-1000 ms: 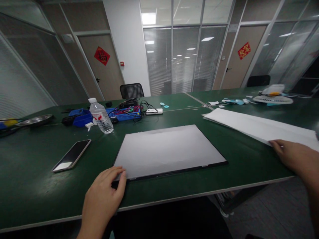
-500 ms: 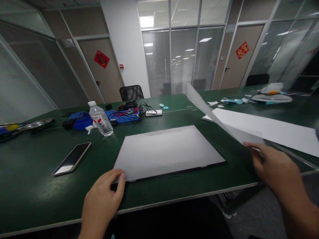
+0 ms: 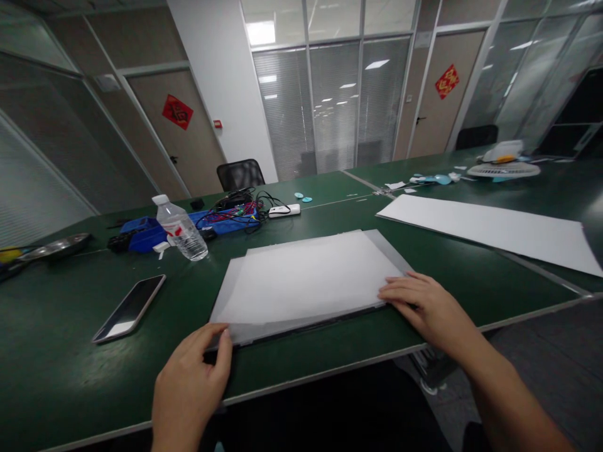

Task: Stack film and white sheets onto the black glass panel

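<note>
Nearest the viewer, the person's left hand [image 3: 191,386] rests palm down on a dark green, matte counter [image 3: 56,370] with a pale edge strip. Its grip is loose and mostly open, fingertips [image 3: 221,336] touching the near left corner of a flat rectangular panel [image 3: 301,321] and closing on nothing. The right hand [image 3: 431,307] lies flat and open, fingers spread, pressing on the panel's near right corner, where a thin translucent sheet [image 3: 306,276] is laid.

The sheet is smooth, milky white and rectangular. It covers almost the whole panel and sits slightly askew, so a grey strip of panel shows along the right and near edges. The panel itself is thin and rigid, with a dark rim, and lies flat near the counter's front edge, between the two hands.

To the left, apart from the panel, a slim smartphone [image 3: 129,307] lies face up, its glossy glass catching light. Farther back stands a clear plastic water bottle [image 3: 179,229] with a white cap and a red and white label. Behind it are blue plastic trays [image 3: 148,229] tangled with black cables [image 3: 245,207], and a small white box [image 3: 284,211]. At far left sits a shallow metal dish [image 3: 56,246].

To the right, well apart from the panel, a long stack of white sheets [image 3: 490,232] lies flat. Beyond it, a white round fan [image 3: 503,168] lies on the counter. A black mesh chair [image 3: 240,174] stands behind the counter, before frosted glass walls.
</note>
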